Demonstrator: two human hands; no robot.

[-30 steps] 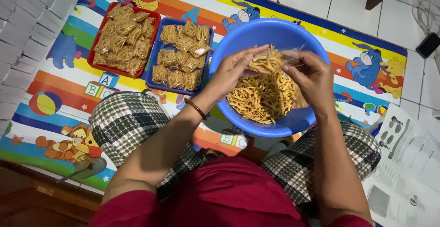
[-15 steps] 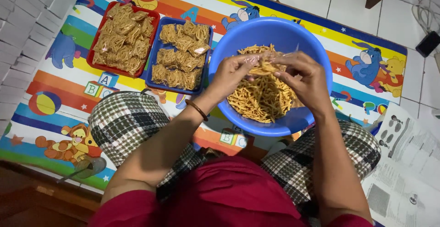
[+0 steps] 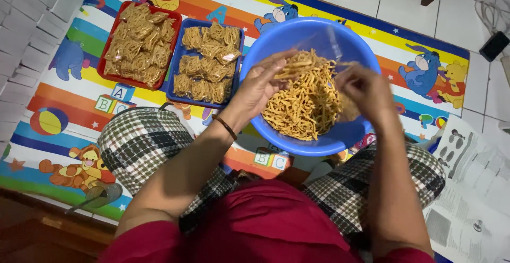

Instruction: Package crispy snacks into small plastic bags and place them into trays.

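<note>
A clump of sticks (image 3: 297, 65) is pinched in the left hand (image 3: 260, 85), just left of the right hand (image 3: 366, 90), whose grip cannot be told, above the bowl (image 3: 319, 143).

Blue round basin (image 3: 324, 34) of fried snack sticks: one. Rectangular trays of bagged snacks: two, one red tray (image 3: 172, 21), one blue tray (image 3: 178, 29). Cartoon play mat (image 3: 69, 109): one. Printed paper sheets (image 3: 478, 188): at least two.
</note>
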